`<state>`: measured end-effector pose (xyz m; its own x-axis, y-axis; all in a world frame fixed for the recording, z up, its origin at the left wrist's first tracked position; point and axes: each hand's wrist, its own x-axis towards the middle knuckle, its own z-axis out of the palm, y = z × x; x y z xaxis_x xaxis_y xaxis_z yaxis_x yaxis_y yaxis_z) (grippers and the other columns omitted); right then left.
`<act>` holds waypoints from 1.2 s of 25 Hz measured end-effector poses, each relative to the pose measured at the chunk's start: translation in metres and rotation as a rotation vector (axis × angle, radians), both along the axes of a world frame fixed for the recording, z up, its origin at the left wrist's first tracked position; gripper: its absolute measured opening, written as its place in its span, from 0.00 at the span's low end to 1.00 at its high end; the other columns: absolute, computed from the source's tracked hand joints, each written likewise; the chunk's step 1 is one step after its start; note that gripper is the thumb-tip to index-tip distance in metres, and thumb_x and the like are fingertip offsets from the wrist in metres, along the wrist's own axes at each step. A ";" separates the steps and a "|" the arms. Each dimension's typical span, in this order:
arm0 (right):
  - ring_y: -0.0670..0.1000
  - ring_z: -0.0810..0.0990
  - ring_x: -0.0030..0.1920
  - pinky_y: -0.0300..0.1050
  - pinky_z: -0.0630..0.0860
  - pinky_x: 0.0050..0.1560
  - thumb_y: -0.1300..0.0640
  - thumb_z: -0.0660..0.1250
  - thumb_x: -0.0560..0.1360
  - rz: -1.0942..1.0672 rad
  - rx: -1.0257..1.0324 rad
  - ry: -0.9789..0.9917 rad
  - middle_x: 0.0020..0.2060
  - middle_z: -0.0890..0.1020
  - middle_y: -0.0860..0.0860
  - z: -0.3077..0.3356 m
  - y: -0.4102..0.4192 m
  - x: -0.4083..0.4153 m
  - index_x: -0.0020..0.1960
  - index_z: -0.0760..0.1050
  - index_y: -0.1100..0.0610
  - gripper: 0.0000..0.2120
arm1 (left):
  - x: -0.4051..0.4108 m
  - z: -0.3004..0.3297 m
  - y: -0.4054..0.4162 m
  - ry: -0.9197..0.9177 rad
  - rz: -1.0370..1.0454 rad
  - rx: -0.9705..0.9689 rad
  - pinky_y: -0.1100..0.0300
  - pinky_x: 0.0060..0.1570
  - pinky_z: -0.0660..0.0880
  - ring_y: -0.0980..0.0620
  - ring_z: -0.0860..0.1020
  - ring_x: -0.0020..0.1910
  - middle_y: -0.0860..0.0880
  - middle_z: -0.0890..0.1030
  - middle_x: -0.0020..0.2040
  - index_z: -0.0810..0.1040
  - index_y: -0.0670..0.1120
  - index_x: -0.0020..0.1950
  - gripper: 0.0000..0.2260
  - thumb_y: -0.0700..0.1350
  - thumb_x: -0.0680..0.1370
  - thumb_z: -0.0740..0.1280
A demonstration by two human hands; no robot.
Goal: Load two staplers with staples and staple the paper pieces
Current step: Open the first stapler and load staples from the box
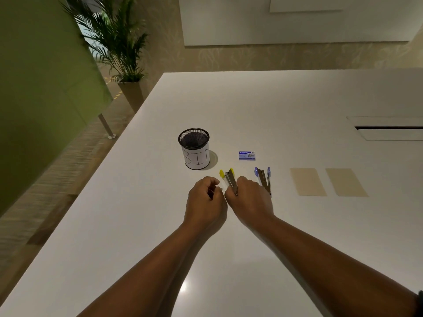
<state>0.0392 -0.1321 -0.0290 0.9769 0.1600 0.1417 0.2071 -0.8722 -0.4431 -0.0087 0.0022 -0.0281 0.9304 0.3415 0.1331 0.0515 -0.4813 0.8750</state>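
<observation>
A yellow stapler lies opened on the white table, its metal channel exposed. My right hand grips its near end. My left hand sits just left of it with fingers curled, pinching something small that I cannot make out. A blue stapler, also opened, lies right of my right hand. A small blue staple box rests behind the staplers. Two tan paper pieces lie side by side to the right.
A black mesh cup labelled BIN stands behind and left of the yellow stapler. A cable hatch is set into the table at the far right. The table's left edge runs diagonally beside a potted palm.
</observation>
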 end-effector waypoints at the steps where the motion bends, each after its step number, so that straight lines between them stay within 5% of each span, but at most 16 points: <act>1: 0.49 0.74 0.31 0.45 0.66 0.31 0.41 0.55 0.76 0.000 0.037 0.001 0.29 0.73 0.46 0.001 -0.001 -0.003 0.38 0.65 0.49 0.14 | 0.001 0.001 0.001 0.004 0.010 -0.015 0.73 0.38 0.73 0.59 0.79 0.43 0.57 0.81 0.46 0.77 0.54 0.55 0.05 0.45 0.81 0.66; 6: 0.47 0.74 0.28 0.46 0.68 0.28 0.41 0.59 0.72 0.002 0.238 -0.026 0.26 0.75 0.47 -0.001 -0.012 -0.017 0.35 0.67 0.50 0.14 | 0.014 0.005 0.002 0.077 0.013 -0.203 0.51 0.47 0.80 0.52 0.83 0.45 0.53 0.84 0.42 0.77 0.53 0.58 0.15 0.61 0.79 0.65; 9: 0.47 0.74 0.27 0.46 0.68 0.26 0.41 0.61 0.71 0.013 0.246 -0.069 0.25 0.75 0.48 -0.004 -0.013 -0.022 0.35 0.67 0.49 0.14 | 0.020 0.010 -0.004 0.104 -0.014 -0.160 0.48 0.45 0.82 0.51 0.84 0.41 0.54 0.86 0.40 0.81 0.54 0.46 0.18 0.68 0.75 0.64; 14: 0.45 0.79 0.29 0.51 0.80 0.31 0.36 0.67 0.72 0.030 0.477 0.023 0.29 0.81 0.42 -0.007 -0.015 -0.016 0.42 0.72 0.43 0.12 | 0.025 0.009 -0.005 0.052 -0.128 -0.705 0.47 0.35 0.72 0.42 0.70 0.35 0.40 0.71 0.33 0.73 0.36 0.41 0.14 0.47 0.75 0.68; 17: 0.45 0.83 0.32 0.56 0.82 0.39 0.32 0.63 0.75 0.082 0.576 0.104 0.30 0.84 0.43 -0.007 -0.017 -0.011 0.52 0.74 0.39 0.13 | 0.021 0.004 -0.006 0.025 -0.194 -0.437 0.39 0.37 0.78 0.40 0.76 0.36 0.42 0.77 0.34 0.78 0.43 0.40 0.12 0.51 0.78 0.65; 19: 0.47 0.82 0.33 0.59 0.82 0.41 0.30 0.61 0.76 0.106 0.615 0.124 0.31 0.84 0.46 -0.007 -0.018 -0.009 0.55 0.74 0.40 0.16 | 0.020 0.004 -0.004 -0.011 -0.218 -0.227 0.46 0.42 0.80 0.50 0.81 0.38 0.52 0.81 0.36 0.79 0.53 0.42 0.11 0.56 0.79 0.62; 23: 0.49 0.81 0.35 0.61 0.82 0.43 0.33 0.59 0.77 0.189 0.704 0.182 0.33 0.83 0.48 -0.005 -0.022 -0.010 0.48 0.75 0.43 0.15 | 0.014 0.005 -0.009 -0.060 -0.235 0.145 0.49 0.35 0.74 0.51 0.76 0.34 0.53 0.76 0.33 0.66 0.57 0.42 0.15 0.62 0.83 0.49; 27: 0.45 0.78 0.31 0.48 0.78 0.37 0.33 0.58 0.77 0.227 0.768 0.227 0.30 0.81 0.48 -0.001 -0.022 -0.017 0.46 0.73 0.42 0.14 | 0.011 0.006 -0.016 -0.073 -0.204 0.250 0.53 0.32 0.69 0.51 0.74 0.31 0.52 0.73 0.31 0.62 0.56 0.41 0.17 0.63 0.81 0.43; 30: 0.47 0.78 0.31 0.52 0.78 0.38 0.33 0.59 0.77 0.236 0.792 0.232 0.30 0.81 0.49 0.003 -0.022 -0.020 0.47 0.72 0.47 0.18 | 0.009 0.007 -0.016 -0.114 -0.212 0.321 0.51 0.30 0.69 0.50 0.72 0.30 0.52 0.71 0.32 0.63 0.54 0.43 0.16 0.62 0.81 0.46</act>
